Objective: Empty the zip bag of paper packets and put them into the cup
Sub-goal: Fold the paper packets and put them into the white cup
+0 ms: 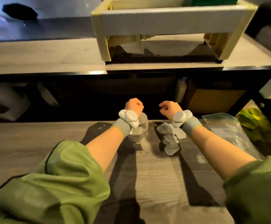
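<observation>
A clear cup (142,126) stands on the wooden table, partly hidden by my left wrist, with white paper inside it. My left hand (134,105) hovers above and beyond the cup, curled into a fist with nothing visible in it. A heap of white paper packets (169,139) lies on the table just right of the cup. My right hand (170,109) is raised above that heap, fingers curled loosely, holding nothing I can see. The clear zip bag (226,126) lies flat on the table at the right, beside my right forearm.
The wooden table (155,175) ends at a dark gap just beyond the hands. Above it runs a shelf carrying a cream-coloured frame (172,25). A cardboard box (212,102) sits under the shelf, and green-yellow items (252,122) lie at the far right.
</observation>
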A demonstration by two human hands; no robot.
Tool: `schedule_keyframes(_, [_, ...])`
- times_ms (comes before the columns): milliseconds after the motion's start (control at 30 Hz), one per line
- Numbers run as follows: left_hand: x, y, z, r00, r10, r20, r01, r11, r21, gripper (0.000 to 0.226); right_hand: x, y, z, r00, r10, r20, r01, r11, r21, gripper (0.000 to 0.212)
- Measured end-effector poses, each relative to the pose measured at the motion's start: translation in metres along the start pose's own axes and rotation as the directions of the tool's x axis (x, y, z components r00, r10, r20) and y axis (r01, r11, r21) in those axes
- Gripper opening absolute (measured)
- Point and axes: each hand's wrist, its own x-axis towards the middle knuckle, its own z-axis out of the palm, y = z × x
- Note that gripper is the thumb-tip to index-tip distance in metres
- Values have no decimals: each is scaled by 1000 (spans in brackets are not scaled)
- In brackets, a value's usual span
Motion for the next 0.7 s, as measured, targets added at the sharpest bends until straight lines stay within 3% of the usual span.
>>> schedule_keyframes(200, [-7,14,65,996,-8,91,18,994,-106,27,-9,57,-8,977,177,119,-181,983,20,34])
schedule_keyframes(400, [-6,1,114,970,-136,201,129,991,48,13,-7,90,6,944,310,115,-317,947,49,22])
schedule_keyframes(500, [2,-12,136,956,-230,185,217,972,88,57,0,111,14,916,374,148,-381,924,21,36])
schedule_keyframes(533, [7,-17,142,956,-237,173,222,970,103,61,4,117,18,911,378,166,-386,922,21,39])
schedule_keyframes(700, [31,-31,155,961,-245,126,200,935,293,48,18,133,32,949,290,127,-300,951,76,64])
